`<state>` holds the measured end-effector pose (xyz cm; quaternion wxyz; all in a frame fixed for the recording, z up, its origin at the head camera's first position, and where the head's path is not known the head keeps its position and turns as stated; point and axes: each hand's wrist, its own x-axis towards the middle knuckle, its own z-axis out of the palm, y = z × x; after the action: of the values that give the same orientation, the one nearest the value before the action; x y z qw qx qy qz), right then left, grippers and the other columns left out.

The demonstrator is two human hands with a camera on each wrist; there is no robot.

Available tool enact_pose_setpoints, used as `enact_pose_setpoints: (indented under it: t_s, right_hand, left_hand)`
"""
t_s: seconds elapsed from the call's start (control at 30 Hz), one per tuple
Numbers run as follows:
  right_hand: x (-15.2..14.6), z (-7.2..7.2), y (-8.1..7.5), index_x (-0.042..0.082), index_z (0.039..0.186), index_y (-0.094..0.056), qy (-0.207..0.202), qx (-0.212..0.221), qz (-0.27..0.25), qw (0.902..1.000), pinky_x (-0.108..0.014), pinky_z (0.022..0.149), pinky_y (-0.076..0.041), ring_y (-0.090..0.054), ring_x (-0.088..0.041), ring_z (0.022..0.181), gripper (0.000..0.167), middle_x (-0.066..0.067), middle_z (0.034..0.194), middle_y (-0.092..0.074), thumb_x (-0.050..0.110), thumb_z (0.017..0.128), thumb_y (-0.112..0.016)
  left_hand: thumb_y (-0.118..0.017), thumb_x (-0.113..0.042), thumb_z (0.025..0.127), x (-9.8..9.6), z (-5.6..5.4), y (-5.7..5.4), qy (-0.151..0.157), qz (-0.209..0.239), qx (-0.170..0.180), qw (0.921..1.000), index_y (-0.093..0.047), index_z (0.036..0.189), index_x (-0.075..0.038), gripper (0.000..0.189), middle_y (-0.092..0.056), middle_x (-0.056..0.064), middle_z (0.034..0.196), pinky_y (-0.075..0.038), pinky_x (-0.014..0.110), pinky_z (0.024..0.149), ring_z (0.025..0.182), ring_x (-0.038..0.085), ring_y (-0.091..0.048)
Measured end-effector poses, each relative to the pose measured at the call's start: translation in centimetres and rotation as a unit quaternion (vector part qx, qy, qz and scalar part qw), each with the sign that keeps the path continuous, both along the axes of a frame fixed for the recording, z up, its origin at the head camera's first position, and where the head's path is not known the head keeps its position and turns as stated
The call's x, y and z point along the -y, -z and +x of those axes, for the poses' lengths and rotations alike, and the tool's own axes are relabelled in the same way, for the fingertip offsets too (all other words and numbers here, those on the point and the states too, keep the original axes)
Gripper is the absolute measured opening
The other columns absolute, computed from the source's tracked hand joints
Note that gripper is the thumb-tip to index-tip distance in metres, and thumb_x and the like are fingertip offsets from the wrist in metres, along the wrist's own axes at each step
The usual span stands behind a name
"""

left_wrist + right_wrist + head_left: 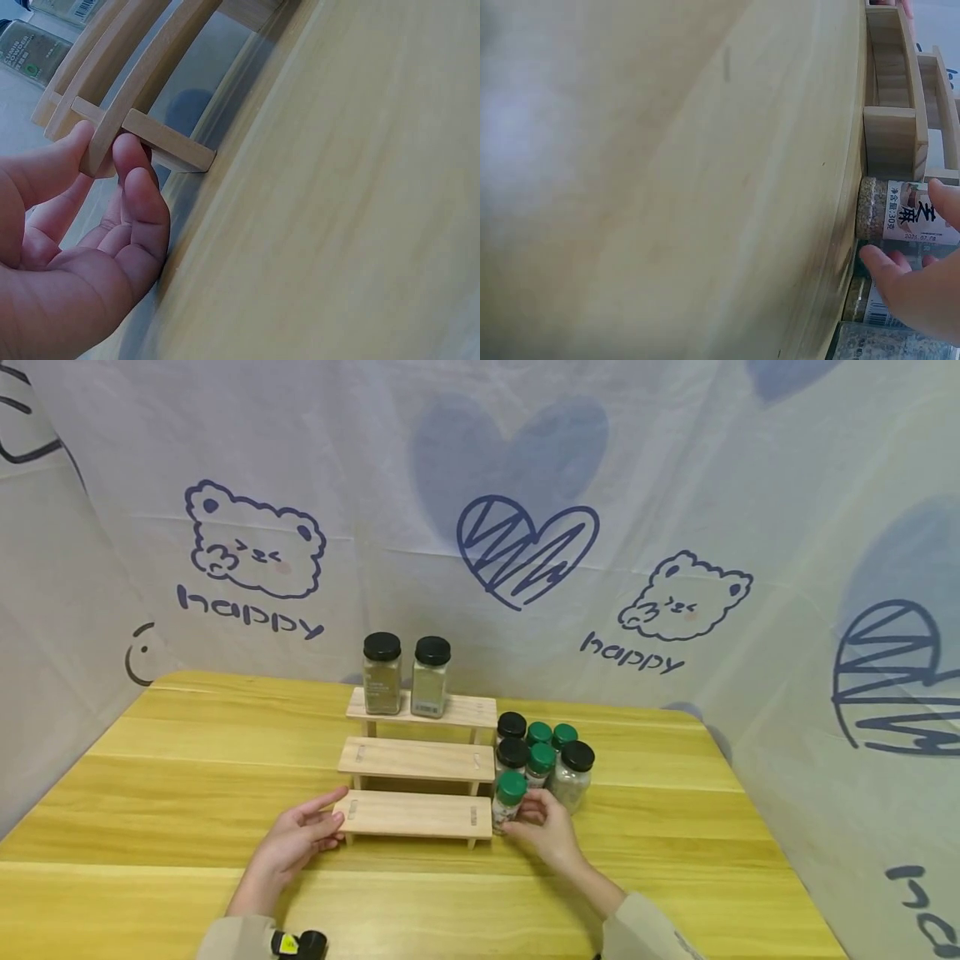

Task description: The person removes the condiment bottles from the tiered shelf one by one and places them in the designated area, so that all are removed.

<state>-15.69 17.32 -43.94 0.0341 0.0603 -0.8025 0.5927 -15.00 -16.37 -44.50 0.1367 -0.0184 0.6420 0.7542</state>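
A three-tier wooden rack (416,815) stands on the table, two black-capped spice jars (382,675) on its top tier. My left hand (291,839) pinches the left end of the lowest tier; in the left wrist view, thumb and fingers lie on either side of the board (154,64). A small green-capped sesame jar (512,791) stands upright against the rack's right end. My right hand (551,832) holds it from the right side. In the right wrist view the thumb is on the labelled sesame jar (907,212), the other fingers partly behind it.
Behind the sesame jar, several other jars are packed close on the rack's right, among them a green-capped jar (541,762) and a large black-capped jar (573,772). A white cloth (390,468) with printed bears and hearts hangs behind the wooden table (187,760).
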Motion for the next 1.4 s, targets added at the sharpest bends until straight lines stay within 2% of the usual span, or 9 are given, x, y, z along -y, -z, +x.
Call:
enact_pose_setpoints:
  t_s: [0.1,0.2,0.33,0.43,0.57,0.73,0.9,1.13,1.4]
  right_hand:
    - [-0.2,0.3,-0.1,-0.014,0.104,-0.048,0.003,0.005,0.006,1.0000,-0.036,0.078,-0.048,-0.056,-0.037,0.088,0.041,-0.022,0.095,-0.056,-0.007,0.070,-0.070]
    - [-0.2,0.7,-0.3,-0.014,0.104,-0.048,0.006,0.009,0.007,0.9999,-0.030,0.073,-0.049,-0.056,-0.035,0.086,0.039,-0.021,0.093,-0.056,-0.006,0.072,-0.069]
    - [-0.2,1.1,-0.7,-0.013,0.100,-0.050,0.013,0.010,0.005,0.9998,-0.022,0.065,-0.048,-0.057,-0.029,0.079,0.034,-0.019,0.088,-0.057,-0.004,0.073,-0.069]
    - [-0.1,1.5,-0.8,-0.013,0.095,-0.052,0.017,0.010,0.002,0.9998,-0.021,0.061,-0.048,-0.057,-0.023,0.074,0.028,-0.019,0.085,-0.058,-0.005,0.073,-0.068]
    - [0.4,1.9,-0.9,-0.014,0.091,-0.055,0.005,0.005,-0.018,0.9998,-0.022,0.065,-0.050,-0.059,-0.020,0.073,0.021,-0.021,0.085,-0.060,-0.009,0.073,-0.066]
    - [1.1,2.2,-1.2,-0.015,0.093,-0.056,-0.030,0.001,-0.042,0.9987,-0.024,0.072,-0.049,-0.059,-0.020,0.079,0.023,-0.026,0.091,-0.059,-0.010,0.073,-0.066]
    - [1.9,2.4,-1.6,-0.014,0.093,-0.057,-0.044,0.001,-0.050,0.9978,-0.024,0.071,-0.050,-0.060,-0.025,0.082,0.024,-0.026,0.093,-0.059,-0.008,0.073,-0.067]
    - [2.7,2.6,-2.2,-0.013,0.093,-0.057,-0.043,-0.011,-0.063,0.9970,-0.024,0.069,-0.050,-0.059,-0.030,0.084,0.022,-0.026,0.094,-0.059,-0.007,0.075,-0.067]
    - [3.8,2.5,-2.8,-0.013,0.093,-0.057,-0.070,-0.022,-0.076,0.9944,-0.025,0.071,-0.051,-0.059,-0.033,0.085,0.021,-0.027,0.093,-0.059,-0.007,0.075,-0.066]
  left_hand:
    - [-0.056,-0.005,0.088,0.0,0.0,0.0,0.000,0.003,-0.002,1.0000,-0.030,0.133,0.007,0.053,-0.057,0.003,0.084,-0.049,0.023,0.065,0.071,0.012,-0.056]
    - [-0.056,-0.005,0.087,0.0,0.0,0.0,-0.004,0.003,-0.001,1.0000,-0.031,0.132,0.007,0.053,-0.057,0.003,0.084,-0.049,0.023,0.065,0.071,0.012,-0.056]
    - [-0.056,-0.005,0.087,0.0,0.0,0.1,-0.005,0.001,-0.001,1.0000,-0.032,0.132,0.007,0.053,-0.057,0.003,0.084,-0.049,0.023,0.065,0.071,0.012,-0.057]
    - [-0.057,-0.005,0.087,0.0,0.0,0.1,-0.004,0.001,0.001,1.0000,-0.032,0.132,0.007,0.053,-0.057,0.003,0.085,-0.049,0.023,0.066,0.071,0.012,-0.057]
    - [-0.056,-0.005,0.087,0.0,0.0,0.0,-0.004,0.002,0.004,1.0000,-0.030,0.133,0.006,0.054,-0.057,0.003,0.085,-0.049,0.023,0.066,0.072,0.012,-0.057]
    - [-0.055,-0.004,0.088,0.0,-0.1,0.1,-0.003,0.005,0.007,1.0000,-0.029,0.133,0.006,0.053,-0.057,0.003,0.086,-0.049,0.023,0.065,0.071,0.013,-0.057]
    - [-0.054,-0.003,0.088,-0.1,0.0,-0.1,-0.005,0.005,0.009,0.9999,-0.030,0.133,0.006,0.053,-0.058,0.003,0.085,-0.049,0.023,0.065,0.071,0.013,-0.057]
    - [-0.056,-0.004,0.087,-0.1,0.0,-0.2,-0.004,0.002,0.005,1.0000,-0.030,0.133,0.006,0.053,-0.058,0.003,0.085,-0.049,0.023,0.064,0.071,0.013,-0.057]
    - [-0.057,-0.004,0.086,-0.1,0.1,-0.1,-0.009,0.000,0.009,0.9999,-0.031,0.132,0.006,0.054,-0.058,0.003,0.085,-0.049,0.023,0.066,0.071,0.013,-0.057]
